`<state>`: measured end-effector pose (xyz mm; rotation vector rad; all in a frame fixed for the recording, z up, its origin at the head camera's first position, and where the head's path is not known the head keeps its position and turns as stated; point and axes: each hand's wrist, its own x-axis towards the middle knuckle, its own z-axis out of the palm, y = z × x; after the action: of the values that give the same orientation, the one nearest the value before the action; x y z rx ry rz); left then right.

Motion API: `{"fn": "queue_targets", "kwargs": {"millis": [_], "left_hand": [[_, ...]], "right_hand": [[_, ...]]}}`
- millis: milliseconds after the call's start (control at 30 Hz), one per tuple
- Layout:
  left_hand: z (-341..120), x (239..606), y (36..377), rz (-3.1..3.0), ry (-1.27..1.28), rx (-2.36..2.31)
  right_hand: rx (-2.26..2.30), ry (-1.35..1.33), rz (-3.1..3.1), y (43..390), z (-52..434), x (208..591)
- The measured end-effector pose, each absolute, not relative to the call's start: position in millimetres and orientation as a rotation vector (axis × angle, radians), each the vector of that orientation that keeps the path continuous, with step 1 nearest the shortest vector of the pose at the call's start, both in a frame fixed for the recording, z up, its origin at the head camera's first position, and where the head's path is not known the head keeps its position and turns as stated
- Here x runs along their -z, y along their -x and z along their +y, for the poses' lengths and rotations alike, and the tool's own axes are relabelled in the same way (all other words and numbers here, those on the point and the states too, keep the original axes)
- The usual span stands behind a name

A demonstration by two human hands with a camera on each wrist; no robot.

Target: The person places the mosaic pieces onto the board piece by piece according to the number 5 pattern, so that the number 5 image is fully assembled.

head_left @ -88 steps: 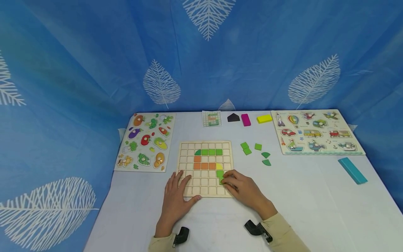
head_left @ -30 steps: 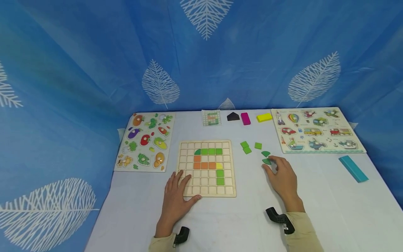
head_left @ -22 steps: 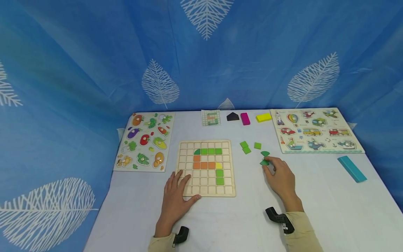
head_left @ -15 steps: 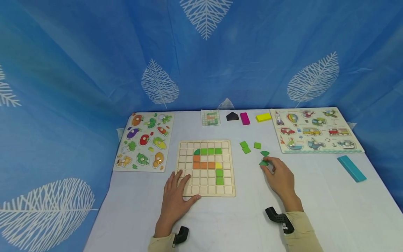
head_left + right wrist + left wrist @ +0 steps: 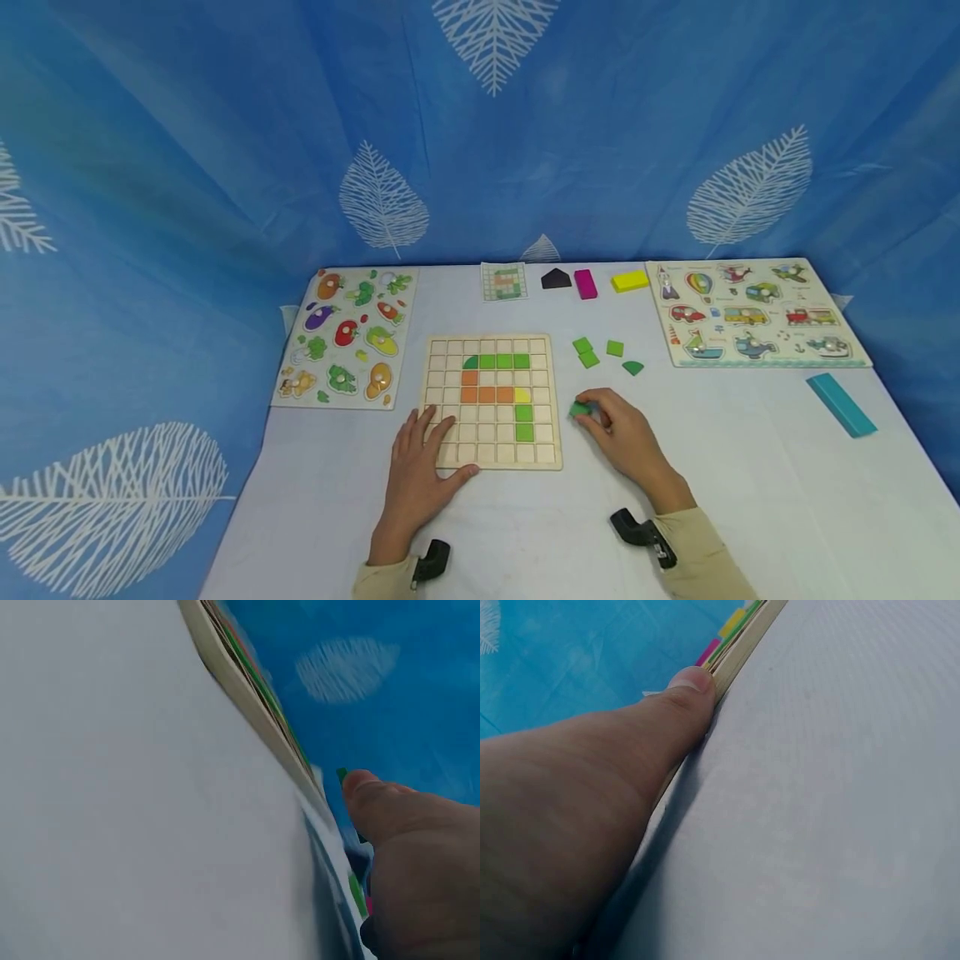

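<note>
Right grip (image 5: 624, 439) clamped on a green piece (image 5: 578, 409), gridded board (image 5: 487, 452) just to its left! Left grip (image 5: 421, 477), fingers spread, rests on that board's near-left corner, and a green quarter-circle (image 5: 633, 367) lies beyond the right grip.

Head: high, facing forward-down over tabletop (image 5: 525, 533) | left wrist: low, tilted, close behind my left grip (image 5: 422, 473) | right wrist: low, tilted, close behind my right grip (image 5: 624, 442) | wrists share grid board (image 5: 496, 457) edge, blue cloth (image 5: 555, 150)
</note>
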<state>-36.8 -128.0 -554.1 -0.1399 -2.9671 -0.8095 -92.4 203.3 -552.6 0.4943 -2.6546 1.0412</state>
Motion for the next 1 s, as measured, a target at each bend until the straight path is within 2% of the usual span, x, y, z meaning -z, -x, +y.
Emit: {"fn": "queue_targets", "kwargs": {"millis": [200, 333, 567, 1000], "left_hand": [[-127, 555, 36, -2.976, 0.132, 0.821], [-128, 555, 37, -2.979, 0.131, 0.815], [-128, 553, 37, -2.957, 0.144, 0.789], [-126, 550, 36, -2.965, 0.148, 0.781]], "right_hand": [[-1.043, -0.901, -2.579, 80, 170, 551], [-0.956, -1.051, -2.526, 76, 158, 552], [-0.875, -1.170, -2.493, 75, 151, 554], [-0.899, -1.182, -2.443, 76, 148, 555]]}}
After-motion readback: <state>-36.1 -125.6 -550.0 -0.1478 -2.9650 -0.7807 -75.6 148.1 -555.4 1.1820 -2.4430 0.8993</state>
